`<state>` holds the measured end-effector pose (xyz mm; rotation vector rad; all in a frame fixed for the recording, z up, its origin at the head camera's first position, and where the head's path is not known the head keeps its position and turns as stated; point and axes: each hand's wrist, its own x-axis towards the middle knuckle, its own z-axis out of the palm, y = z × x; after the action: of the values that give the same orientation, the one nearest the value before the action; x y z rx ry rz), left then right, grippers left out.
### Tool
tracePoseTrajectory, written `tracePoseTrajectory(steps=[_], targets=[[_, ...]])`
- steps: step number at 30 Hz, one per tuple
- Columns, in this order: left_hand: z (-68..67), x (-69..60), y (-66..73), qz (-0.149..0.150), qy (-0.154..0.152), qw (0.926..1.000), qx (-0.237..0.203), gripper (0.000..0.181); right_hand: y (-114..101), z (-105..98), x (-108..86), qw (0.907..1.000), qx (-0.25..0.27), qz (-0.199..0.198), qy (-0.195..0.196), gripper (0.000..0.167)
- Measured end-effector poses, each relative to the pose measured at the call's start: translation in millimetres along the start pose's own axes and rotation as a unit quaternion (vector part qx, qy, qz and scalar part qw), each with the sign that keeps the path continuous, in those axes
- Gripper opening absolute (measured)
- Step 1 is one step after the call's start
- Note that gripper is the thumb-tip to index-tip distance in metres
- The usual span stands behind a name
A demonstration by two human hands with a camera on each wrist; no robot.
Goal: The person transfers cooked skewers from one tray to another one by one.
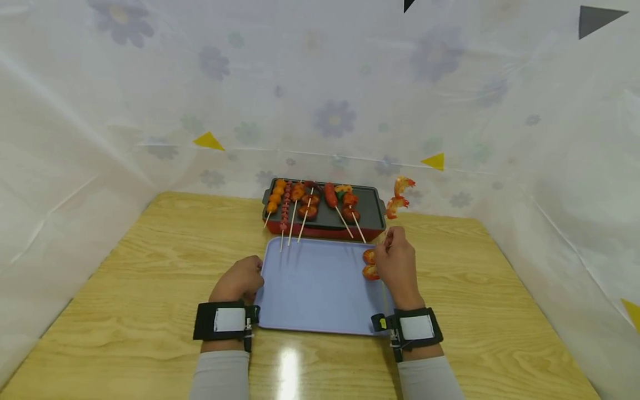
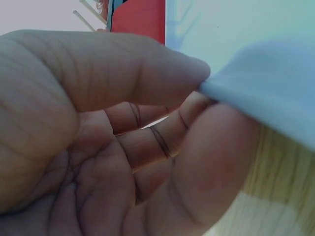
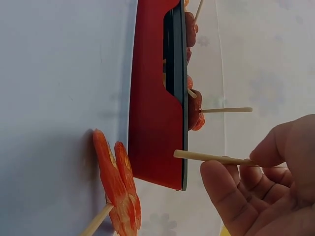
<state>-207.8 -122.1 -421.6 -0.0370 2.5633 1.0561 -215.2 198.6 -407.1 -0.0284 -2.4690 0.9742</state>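
At the left edge of the pale blue tray [image 1: 320, 289], the left hand [image 1: 241, 279] pinches the rim between thumb and fingers, as the left wrist view also shows. The right hand [image 1: 398, 266] is raised over the tray's right side and pinches the wooden stick [image 3: 211, 158] of a skewer. That skewer's two shrimp [image 1: 398, 206] stand up above the hand, beside the grill's right end. Another skewer with orange-red pieces [image 1: 370, 272] lies on the tray's right side, partly hidden by the right hand.
Behind the tray stands a red grill [image 1: 325, 231] with a dark plate [image 1: 368, 203]. Several skewers lie on it, among them orange balls [image 1: 274, 199] and a sausage [image 1: 330, 195], their sticks pointing toward the tray. Flower-patterned sheeting [image 1: 335, 119] surrounds the wooden table [image 1: 150, 289].
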Motion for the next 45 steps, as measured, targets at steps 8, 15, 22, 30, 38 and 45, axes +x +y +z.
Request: tracePoseTrajectory(steps=[8,15,22,30,38,45], targets=[[-2.2,-2.7,0.9,0.002,0.003,1.0000,0.005,0.037,-1,0,1.1,0.9995,0.003,-0.022,0.021,0.012],[-3.9,-4.4,1.9,0.000,0.003,1.0000,0.002,0.037,-5,-3,2.3,0.9997,-0.018,-0.014,0.002,0.012],[-4.0,-3.6,0.9,-0.001,0.004,0.9999,0.011,0.036,-7,-4,-0.6,0.9994,-0.023,-0.024,0.008,0.010],[-3.3,-3.8,-0.2,-0.012,-0.001,0.9998,0.012,0.040,-3,0,-5.3,0.9988,-0.018,-0.046,0.006,0.011],[-1.8,-2.5,0.3,-0.002,0.004,0.9997,0.022,0.039,-2,-5,-6.9,0.9982,-0.025,-0.048,0.025,0.011],[-1.4,-2.6,1.8,0.002,-0.001,0.9999,0.011,0.039,-1,-11,-8.2,0.9971,-0.029,-0.060,0.037,0.011]])
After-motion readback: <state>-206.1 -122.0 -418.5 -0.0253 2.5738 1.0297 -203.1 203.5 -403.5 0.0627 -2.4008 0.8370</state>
